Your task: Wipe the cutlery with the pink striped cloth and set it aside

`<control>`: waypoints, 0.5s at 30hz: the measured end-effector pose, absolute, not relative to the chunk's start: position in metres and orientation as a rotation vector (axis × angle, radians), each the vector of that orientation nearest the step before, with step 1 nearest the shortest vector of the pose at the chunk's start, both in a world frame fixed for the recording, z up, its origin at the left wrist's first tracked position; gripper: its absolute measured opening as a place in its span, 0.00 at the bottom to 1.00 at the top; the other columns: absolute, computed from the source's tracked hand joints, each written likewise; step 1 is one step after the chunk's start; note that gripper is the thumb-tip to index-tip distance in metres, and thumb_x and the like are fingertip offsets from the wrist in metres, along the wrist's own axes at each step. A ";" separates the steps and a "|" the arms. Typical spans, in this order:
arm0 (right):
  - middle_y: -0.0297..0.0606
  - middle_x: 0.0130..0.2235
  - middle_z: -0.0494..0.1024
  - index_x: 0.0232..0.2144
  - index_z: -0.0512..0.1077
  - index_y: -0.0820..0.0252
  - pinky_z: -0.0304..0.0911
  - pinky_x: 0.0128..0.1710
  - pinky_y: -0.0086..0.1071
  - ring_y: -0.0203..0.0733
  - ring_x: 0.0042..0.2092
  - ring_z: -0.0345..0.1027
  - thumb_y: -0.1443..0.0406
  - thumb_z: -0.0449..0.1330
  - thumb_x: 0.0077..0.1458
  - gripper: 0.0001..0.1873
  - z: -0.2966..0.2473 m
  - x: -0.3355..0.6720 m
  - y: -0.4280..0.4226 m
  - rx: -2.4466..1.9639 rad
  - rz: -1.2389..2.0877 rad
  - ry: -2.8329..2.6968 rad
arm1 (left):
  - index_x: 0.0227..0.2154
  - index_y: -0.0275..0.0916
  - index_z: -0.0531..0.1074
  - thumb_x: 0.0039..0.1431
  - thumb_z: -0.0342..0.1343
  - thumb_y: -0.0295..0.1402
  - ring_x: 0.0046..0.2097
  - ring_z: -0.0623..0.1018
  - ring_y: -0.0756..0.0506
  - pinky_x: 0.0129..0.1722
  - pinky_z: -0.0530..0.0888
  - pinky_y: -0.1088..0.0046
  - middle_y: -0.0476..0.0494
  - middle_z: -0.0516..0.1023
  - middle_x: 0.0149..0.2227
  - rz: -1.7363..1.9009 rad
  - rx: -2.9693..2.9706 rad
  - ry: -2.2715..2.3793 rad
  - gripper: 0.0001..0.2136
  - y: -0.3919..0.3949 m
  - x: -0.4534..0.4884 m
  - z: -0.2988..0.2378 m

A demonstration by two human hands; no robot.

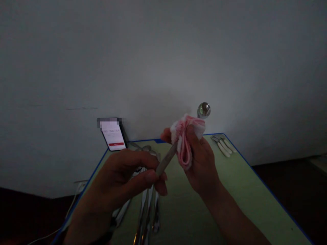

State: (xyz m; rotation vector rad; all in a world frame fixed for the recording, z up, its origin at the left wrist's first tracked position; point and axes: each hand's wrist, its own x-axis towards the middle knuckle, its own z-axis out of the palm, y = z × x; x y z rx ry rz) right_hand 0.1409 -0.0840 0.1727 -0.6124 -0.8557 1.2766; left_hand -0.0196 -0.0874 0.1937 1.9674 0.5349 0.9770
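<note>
A spoon [166, 159] slants up and to the right across the middle of the head view. My left hand [125, 180] pinches the end of its pale handle between thumb and fingers. Around the upper handle, my right hand [201, 160] is closed on a folded pink and white cloth [186, 149], with the thumb pressing on it. Beyond the cloth, the shiny round bowl of the spoon sticks out against the wall. The cloth hides the stretch of handle inside it.
Several metal utensils [146, 211] lie on the green table [184, 217], partly behind my left hand. Light-handled cutlery [224, 146] lies at the back right corner. A phone [114, 136] leans on the wall [163, 61] at back left. A white cable [68, 207] hangs beside the table.
</note>
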 end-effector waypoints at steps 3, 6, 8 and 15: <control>0.37 0.34 0.79 0.32 0.76 0.58 0.66 0.41 0.33 0.39 0.38 0.73 0.52 0.53 0.55 0.18 0.175 0.140 -0.084 -0.598 1.304 -0.850 | 0.30 0.40 0.75 0.56 0.53 0.27 0.27 0.78 0.51 0.29 0.72 0.80 0.52 0.79 0.24 0.992 1.953 0.502 0.06 -0.087 -0.019 0.193; 0.36 0.33 0.79 0.31 0.76 0.58 0.66 0.40 0.32 0.38 0.37 0.73 0.53 0.53 0.55 0.18 0.176 0.139 -0.085 -0.574 1.343 -0.842 | 0.30 0.39 0.74 0.57 0.54 0.28 0.26 0.78 0.52 0.29 0.72 0.80 0.52 0.79 0.23 0.999 1.926 0.477 0.05 -0.088 -0.018 0.192; 0.36 0.33 0.79 0.31 0.76 0.58 0.66 0.39 0.31 0.37 0.37 0.73 0.53 0.53 0.55 0.17 0.176 0.139 -0.085 -0.558 1.365 -0.833 | 0.29 0.39 0.74 0.57 0.54 0.29 0.26 0.77 0.52 0.29 0.71 0.80 0.52 0.79 0.23 1.010 1.904 0.482 0.05 -0.089 -0.018 0.191; 0.36 0.33 0.79 0.32 0.75 0.56 0.67 0.38 0.32 0.38 0.36 0.73 0.52 0.53 0.55 0.17 0.175 0.137 -0.089 -0.560 1.412 -0.810 | 0.28 0.37 0.73 0.55 0.55 0.30 0.26 0.76 0.50 0.28 0.71 0.77 0.49 0.78 0.22 1.046 1.811 0.481 0.04 -0.094 -0.017 0.189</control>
